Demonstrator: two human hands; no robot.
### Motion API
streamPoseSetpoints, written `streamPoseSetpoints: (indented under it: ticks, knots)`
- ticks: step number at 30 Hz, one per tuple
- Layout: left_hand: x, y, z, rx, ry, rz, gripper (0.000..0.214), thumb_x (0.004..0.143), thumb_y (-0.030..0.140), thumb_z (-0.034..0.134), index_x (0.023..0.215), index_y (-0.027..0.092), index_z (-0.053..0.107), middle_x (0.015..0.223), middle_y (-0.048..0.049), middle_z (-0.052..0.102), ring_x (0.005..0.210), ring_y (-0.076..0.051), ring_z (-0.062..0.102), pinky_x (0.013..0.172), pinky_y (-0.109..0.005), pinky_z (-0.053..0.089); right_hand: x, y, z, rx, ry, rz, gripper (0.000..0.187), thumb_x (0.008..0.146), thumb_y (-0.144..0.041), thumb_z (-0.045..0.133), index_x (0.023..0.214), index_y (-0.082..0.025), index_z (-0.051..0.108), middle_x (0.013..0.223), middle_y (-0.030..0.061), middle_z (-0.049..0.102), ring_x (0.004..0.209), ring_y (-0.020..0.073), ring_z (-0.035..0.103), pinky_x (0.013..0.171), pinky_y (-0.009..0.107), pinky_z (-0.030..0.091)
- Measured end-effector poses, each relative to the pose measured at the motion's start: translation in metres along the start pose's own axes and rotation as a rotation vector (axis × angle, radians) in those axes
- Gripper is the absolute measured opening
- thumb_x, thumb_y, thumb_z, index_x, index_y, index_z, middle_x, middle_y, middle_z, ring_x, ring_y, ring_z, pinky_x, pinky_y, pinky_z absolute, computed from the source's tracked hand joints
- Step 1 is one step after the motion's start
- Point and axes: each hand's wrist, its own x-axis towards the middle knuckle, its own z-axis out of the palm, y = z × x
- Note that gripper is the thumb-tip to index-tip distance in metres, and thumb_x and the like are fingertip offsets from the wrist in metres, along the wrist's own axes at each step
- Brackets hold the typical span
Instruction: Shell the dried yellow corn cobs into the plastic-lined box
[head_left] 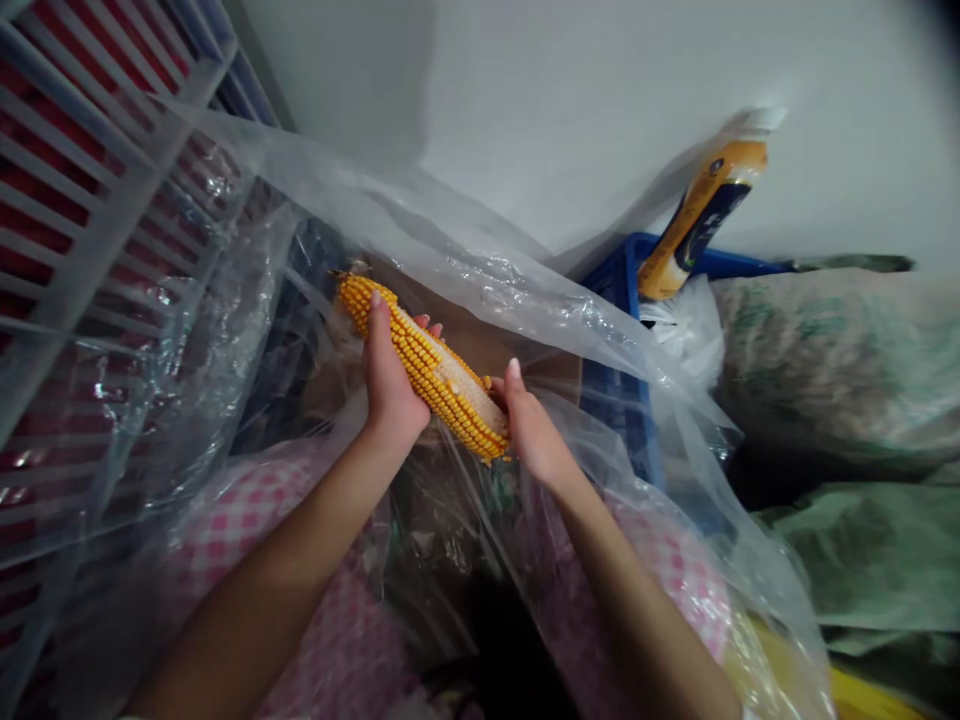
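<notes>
1. Head view: my left hand (394,390) is clasping the corn cob (422,362) near its ten o'clock end, thumb lying along the kernels; the cob is slanting mid-view over clear plastic (480,285).
2. My right hand (534,428) is touching the four o'clock end, thumb raised; how far its grip is closing, I cannot tell.
3. To handle it well, I should be keeping the left grip firm and pressing beside the bare strip.
4. At two o'clock, an orange packet (701,222) is showing blurred, unreadable lettering.
5. At three o'clock, a sack (847,360) is bearing illegible green print.
</notes>
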Motion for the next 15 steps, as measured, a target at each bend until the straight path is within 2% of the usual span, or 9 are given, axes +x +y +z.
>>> streamPoseSetpoints:
  ticks: [3, 7, 10, 12, 15]
  knots:
    - [0.001, -0.004, -0.001, 0.022, 0.004, 0.0, 0.032, 0.077, 0.054, 0.055, 0.08, 0.022, 0.054, 0.07, 0.0003, 0.06, 0.063, -0.013, 0.061, 0.059, -0.025, 0.049, -0.006, 0.004, 0.013, -0.174, 0.124, 0.009, 0.061, 0.087, -0.065, 0.019, 0.056, -0.021, 0.047, 0.06, 0.0031, 0.054, 0.059, 0.0167, 0.047, 0.058, 0.028, 0.031]
    - [0.001, -0.008, -0.001, 0.045, 0.005, -0.014, 0.033, 0.074, 0.054, 0.058, 0.083, 0.022, 0.055, 0.068, 0.0006, 0.059, 0.061, -0.012, 0.061, 0.059, -0.024, 0.049, -0.004, 0.008, 0.019, -0.206, 0.154, 0.022, 0.058, 0.088, -0.062, 0.021, 0.051, -0.022, 0.04, 0.054, 0.0023, 0.047, 0.053, 0.0154, 0.039, 0.054, 0.028, 0.024]
    - [-0.001, -0.008, 0.0, 0.035, -0.012, -0.033, 0.032, 0.075, 0.053, 0.057, 0.079, 0.021, 0.055, 0.065, 0.0015, 0.057, 0.058, -0.011, 0.06, 0.058, -0.023, 0.048, 0.0, 0.011, 0.019, -0.16, 0.168, 0.038, 0.057, 0.088, -0.062, 0.023, 0.05, -0.022, 0.036, 0.052, 0.0008, 0.042, 0.052, 0.014, 0.036, 0.053, 0.028, 0.023]
    - [-0.004, -0.007, 0.001, 0.035, -0.068, -0.074, 0.033, 0.077, 0.053, 0.055, 0.076, 0.02, 0.054, 0.064, 0.0017, 0.057, 0.056, -0.011, 0.058, 0.057, -0.023, 0.048, 0.002, 0.012, 0.018, -0.075, 0.153, 0.058, 0.058, 0.087, -0.063, 0.022, 0.049, -0.021, 0.034, 0.049, -0.0008, 0.038, 0.05, 0.0126, 0.034, 0.051, 0.027, 0.023]
    - [-0.01, -0.003, 0.003, 0.045, -0.176, -0.132, 0.037, 0.077, 0.055, 0.053, 0.073, 0.019, 0.055, 0.064, 0.0005, 0.058, 0.055, -0.012, 0.058, 0.056, -0.025, 0.048, 0.006, 0.011, 0.011, 0.067, 0.065, 0.082, 0.062, 0.086, -0.068, 0.018, 0.048, -0.02, 0.034, 0.046, -0.0021, 0.036, 0.047, 0.0109, 0.034, 0.048, 0.025, 0.023]
